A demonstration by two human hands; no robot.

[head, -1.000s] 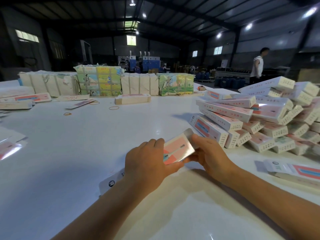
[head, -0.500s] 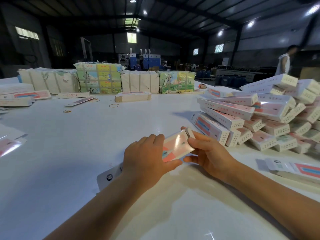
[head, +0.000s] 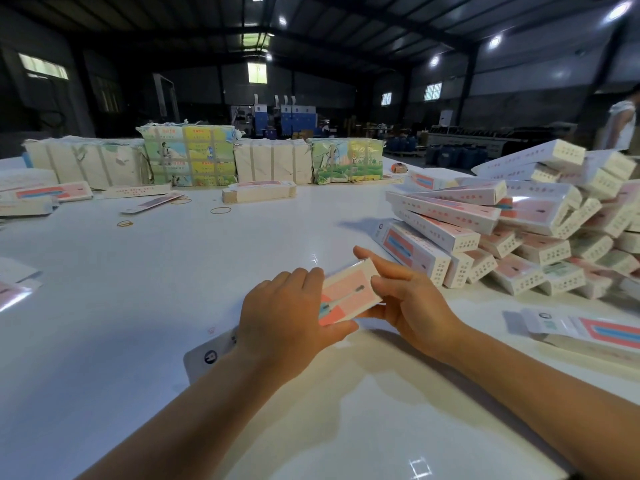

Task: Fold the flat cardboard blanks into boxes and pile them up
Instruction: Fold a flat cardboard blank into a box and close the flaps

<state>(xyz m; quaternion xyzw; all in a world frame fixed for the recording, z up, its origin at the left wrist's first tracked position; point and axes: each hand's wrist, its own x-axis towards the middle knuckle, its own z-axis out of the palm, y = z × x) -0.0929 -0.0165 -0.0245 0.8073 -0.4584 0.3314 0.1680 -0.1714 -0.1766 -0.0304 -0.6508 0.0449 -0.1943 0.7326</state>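
You are gripping a pink-and-white box (head: 346,294) with both hands, low over the near middle of the white table (head: 145,292). Your left hand (head: 287,317) is wrapping around its middle, fingers curled over the top and thumb pressing along the near edge. Your right hand (head: 408,299) is pinching its far end, thumb on the printed face and fingers reaching behind. The box's white hang tab (head: 211,355) is sticking out past your left wrist, toward the near left.

Just right of your hands, a pile of folded boxes (head: 512,230) is spreading across the right side of the table, stacked several layers high and leaning at loose angles. A flat blank (head: 588,329) is lying near the right edge, on top of what seems to be more blanks. Rubber bands (head: 220,210) are lying scattered toward the far left, beside more flat blanks (head: 152,202) and a small bundle (head: 259,192). Wrapped bundles of printed card (head: 188,155) are lining the far edge. A person in a white top (head: 620,124) is standing at far right in the dim warehouse.
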